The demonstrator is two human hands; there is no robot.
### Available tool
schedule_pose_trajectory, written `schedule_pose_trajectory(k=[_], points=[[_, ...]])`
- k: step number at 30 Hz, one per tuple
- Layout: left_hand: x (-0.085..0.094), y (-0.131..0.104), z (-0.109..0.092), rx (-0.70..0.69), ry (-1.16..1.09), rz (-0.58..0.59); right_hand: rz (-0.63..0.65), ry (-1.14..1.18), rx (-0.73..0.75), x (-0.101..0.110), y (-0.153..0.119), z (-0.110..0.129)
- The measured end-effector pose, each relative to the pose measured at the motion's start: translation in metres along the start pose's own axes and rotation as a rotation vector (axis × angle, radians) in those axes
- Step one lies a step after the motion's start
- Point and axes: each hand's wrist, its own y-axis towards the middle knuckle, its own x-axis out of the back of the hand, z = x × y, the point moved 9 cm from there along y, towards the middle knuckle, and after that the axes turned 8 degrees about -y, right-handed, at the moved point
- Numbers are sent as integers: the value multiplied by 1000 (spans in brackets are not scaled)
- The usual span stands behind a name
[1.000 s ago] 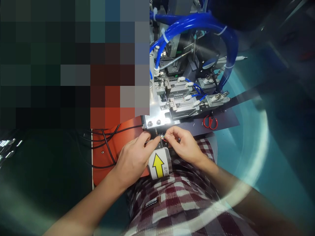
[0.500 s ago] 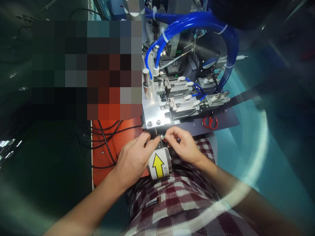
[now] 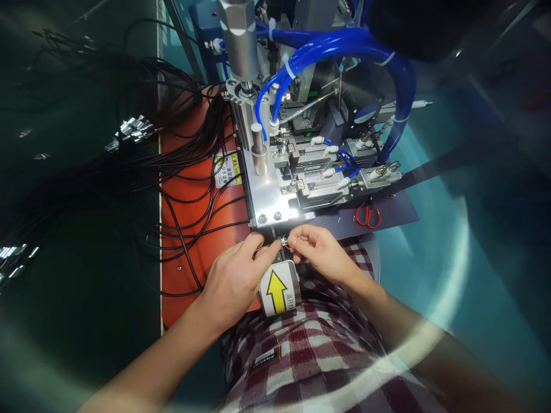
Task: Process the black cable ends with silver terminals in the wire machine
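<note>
Fingertips of both hands meet at the front of the machine, over its narrow dark track. My left hand (image 3: pixel 236 275) is closed, thumb and index finger pinching a cable end that their tips largely cover. From it, fine thin wires (image 3: pixel 284 242) fan out, with bits of white, red and green showing. My right hand (image 3: pixel 321 252) pinches these wires between thumb and index finger, its other fingers curled. Just below the fingertips, a white plate with a yellow arrow (image 3: pixel 276 289) covers the machine's near end.
Metal clamps and cylinders (image 3: pixel 321 186) with blue air hoses (image 3: pixel 340 40) stand ahead. Red-handled scissors (image 3: pixel 368 216) lie on the dark plate (image 3: pixel 400 212) at right. Black cables (image 3: pixel 189 195) cross the orange surface (image 3: pixel 181 310) at left, some ending in shiny metal connectors (image 3: pixel 133 129).
Both hands stay almost where they were. The right thumb has shifted slightly up against the index finger at the wires.
</note>
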Motion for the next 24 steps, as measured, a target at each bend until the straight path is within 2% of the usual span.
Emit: schedule_pose_trajectory(k=[2, 6, 10, 24], points=[[0, 0, 0, 1, -4, 7, 16, 29, 8, -2, 0, 0], [1, 0, 0, 1, -7, 10, -36, -21, 71, 0, -1, 1], [1, 0, 0, 7, -12, 15, -58, -29, 73, 1, -2, -1], [0, -1, 1, 6, -58, 11, 56, 102, -7, -5, 0, -4]])
